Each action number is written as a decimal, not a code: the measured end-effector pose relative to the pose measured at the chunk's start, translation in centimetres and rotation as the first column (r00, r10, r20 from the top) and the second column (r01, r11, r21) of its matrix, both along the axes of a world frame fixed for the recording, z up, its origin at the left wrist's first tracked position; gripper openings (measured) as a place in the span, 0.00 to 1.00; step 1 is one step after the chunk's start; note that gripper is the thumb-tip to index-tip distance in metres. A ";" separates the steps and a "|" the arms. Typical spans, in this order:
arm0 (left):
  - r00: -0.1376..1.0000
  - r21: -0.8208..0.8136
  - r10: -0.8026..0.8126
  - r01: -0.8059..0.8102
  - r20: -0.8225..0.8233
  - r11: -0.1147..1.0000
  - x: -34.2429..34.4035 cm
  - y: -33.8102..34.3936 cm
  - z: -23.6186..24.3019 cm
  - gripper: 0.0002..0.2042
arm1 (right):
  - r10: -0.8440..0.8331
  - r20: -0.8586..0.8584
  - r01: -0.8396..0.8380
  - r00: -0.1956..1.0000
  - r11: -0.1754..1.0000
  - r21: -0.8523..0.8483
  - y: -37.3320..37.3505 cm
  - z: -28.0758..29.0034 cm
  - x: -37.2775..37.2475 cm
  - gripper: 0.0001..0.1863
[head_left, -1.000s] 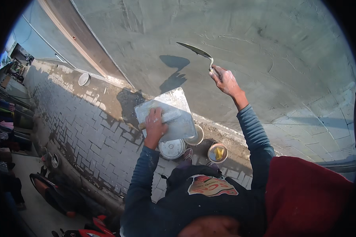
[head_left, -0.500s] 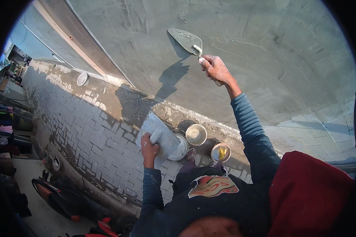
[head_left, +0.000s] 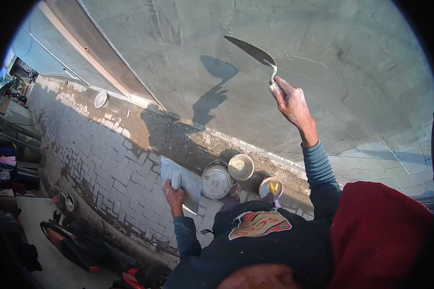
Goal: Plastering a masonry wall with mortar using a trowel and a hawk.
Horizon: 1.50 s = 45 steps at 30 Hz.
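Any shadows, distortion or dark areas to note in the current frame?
Head view: distinct shadows of the trowel and right hand fall on the grey wall; head view: the kerb looks curved, likely fisheye bending; head view: corners are black, the lower left dim.

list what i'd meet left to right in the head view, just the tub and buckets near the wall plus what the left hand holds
Pale tub → flat board in the left hand → lidded bucket → open bucket → bucket with a yellow thing inside
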State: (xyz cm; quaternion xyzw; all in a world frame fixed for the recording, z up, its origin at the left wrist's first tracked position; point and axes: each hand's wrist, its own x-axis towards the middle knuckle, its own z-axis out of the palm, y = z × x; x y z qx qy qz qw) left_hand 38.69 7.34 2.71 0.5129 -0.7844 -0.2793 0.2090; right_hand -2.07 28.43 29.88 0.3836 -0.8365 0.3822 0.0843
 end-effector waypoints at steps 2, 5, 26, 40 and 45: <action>0.999 0.008 -0.037 0.037 -0.002 0.999 -1.4 -0.6 0.3 0.26 | 0.094 -0.030 -0.090 0.995 0.991 0.103 -3.0 -1.7 -0.6 0.16; 0.997 0.048 -0.075 0.073 0.032 0.996 -4.2 -0.7 2.1 0.26 | 0.118 -0.017 -0.115 0.993 0.984 0.138 -5.9 -4.8 -5.6 0.16; 0.973 0.029 -0.080 0.088 -0.217 0.996 -7.7 -1.0 5.7 0.20 | -0.102 0.129 0.111 0.986 0.992 -0.065 1.5 -5.0 -2.6 0.21; 0.972 0.040 -0.156 0.165 -0.176 0.985 -9.3 -0.1 6.0 0.22 | 0.007 0.146 -0.013 0.989 0.999 0.039 -6.9 -11.6 -0.4 0.19; 0.939 0.082 -0.168 0.201 -0.302 0.976 -9.7 -0.4 5.4 0.24 | -0.016 0.199 0.073 0.980 0.957 -0.280 -3.9 -12.6 -2.1 0.19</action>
